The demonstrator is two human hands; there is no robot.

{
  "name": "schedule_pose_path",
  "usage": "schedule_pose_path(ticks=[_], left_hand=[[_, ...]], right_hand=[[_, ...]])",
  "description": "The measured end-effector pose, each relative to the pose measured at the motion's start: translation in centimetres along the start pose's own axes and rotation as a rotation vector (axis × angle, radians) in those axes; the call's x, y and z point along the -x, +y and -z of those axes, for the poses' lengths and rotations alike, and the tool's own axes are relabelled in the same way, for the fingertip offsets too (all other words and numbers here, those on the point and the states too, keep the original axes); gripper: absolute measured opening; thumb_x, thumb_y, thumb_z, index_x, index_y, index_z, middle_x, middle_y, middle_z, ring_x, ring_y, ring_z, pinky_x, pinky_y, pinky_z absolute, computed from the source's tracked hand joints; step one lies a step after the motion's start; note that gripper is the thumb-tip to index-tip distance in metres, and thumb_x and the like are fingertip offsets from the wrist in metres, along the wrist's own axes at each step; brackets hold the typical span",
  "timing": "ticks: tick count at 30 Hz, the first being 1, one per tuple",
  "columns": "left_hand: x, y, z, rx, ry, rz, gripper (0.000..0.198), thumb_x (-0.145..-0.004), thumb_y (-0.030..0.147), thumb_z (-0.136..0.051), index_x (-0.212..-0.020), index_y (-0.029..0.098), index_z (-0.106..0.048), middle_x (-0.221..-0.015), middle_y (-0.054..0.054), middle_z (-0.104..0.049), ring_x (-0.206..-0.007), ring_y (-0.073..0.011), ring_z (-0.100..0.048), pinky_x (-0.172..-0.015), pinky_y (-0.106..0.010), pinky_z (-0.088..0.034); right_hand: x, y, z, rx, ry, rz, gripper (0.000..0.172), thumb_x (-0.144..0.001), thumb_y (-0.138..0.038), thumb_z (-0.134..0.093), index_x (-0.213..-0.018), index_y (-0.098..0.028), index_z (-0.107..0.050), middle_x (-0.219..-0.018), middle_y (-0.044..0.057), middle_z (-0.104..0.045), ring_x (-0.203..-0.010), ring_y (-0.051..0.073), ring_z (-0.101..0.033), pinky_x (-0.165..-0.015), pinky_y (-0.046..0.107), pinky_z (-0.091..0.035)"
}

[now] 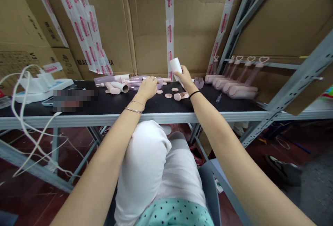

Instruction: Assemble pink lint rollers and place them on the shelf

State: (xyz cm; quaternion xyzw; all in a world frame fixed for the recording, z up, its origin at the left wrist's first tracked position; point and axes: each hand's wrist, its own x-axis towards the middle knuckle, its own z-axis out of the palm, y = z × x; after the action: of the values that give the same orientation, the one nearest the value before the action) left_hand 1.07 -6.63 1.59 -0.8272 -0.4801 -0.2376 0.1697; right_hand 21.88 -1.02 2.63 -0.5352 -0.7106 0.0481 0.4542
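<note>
My right hand [185,78] is closed around a white cylindrical tube [176,65], held upright above the black table top [109,103]. My left hand [147,87] rests palm down with curled fingers on a clear pink tube [135,81] lying among other parts; whether it grips the tube I cannot tell. Small pink round caps [168,95] and a short pink piece [180,96] lie between my two hands. More pink and white tubes [120,86] lie to the left of my left hand.
A row of assembled pink items with heart-topped clear tubes [235,85] lies at the right. A white device [39,87] with cables [23,122] sits at the left. Cardboard boxes [145,28] wall the back. A grey metal shelf frame [286,90] crosses the right side.
</note>
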Motion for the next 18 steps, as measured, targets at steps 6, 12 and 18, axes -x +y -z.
schedule_pose_path(ticks=[6, 12, 18], left_hand=[[-0.4, -0.6, -1.1, 0.124, -0.322, -0.014, 0.048, -0.090, 0.017, -0.042, -0.137, 0.011, -0.048, -0.141, -0.015, -0.056, -0.126, -0.0241, -0.056, -0.107, -0.035, -0.042], [-0.7, -1.3, -1.6, 0.181, -0.344, -0.019, 0.043, -0.088, 0.030, -0.053, -0.127, 0.012, -0.058, -0.118, -0.013, -0.069, -0.104, -0.0234, -0.066, -0.093, -0.032, -0.049], [-0.7, -1.0, -1.0, 0.209, -0.382, -0.012, 0.028, -0.085, 0.029, -0.058, -0.103, 0.012, -0.070, -0.103, -0.011, -0.074, -0.090, -0.0204, -0.067, -0.082, -0.027, -0.049]], right_hand=[[0.6, -1.3, -0.6, -0.326, -0.022, -0.136, 0.078, -0.077, -0.028, -0.052, -0.144, -0.007, -0.019, -0.136, 0.019, -0.049, -0.114, 0.019, -0.056, -0.092, 0.029, -0.046], [1.0, -1.7, -1.0, -0.394, -0.133, -0.099, 0.048, -0.081, -0.034, -0.051, -0.122, -0.009, -0.051, -0.125, 0.013, -0.061, -0.111, 0.022, -0.058, -0.091, 0.031, -0.047], [1.1, -1.4, -1.3, -0.386, -0.047, -0.176, 0.040, -0.083, -0.029, -0.051, -0.119, -0.011, -0.051, -0.125, 0.014, -0.060, -0.110, 0.019, -0.057, -0.093, 0.030, -0.046]])
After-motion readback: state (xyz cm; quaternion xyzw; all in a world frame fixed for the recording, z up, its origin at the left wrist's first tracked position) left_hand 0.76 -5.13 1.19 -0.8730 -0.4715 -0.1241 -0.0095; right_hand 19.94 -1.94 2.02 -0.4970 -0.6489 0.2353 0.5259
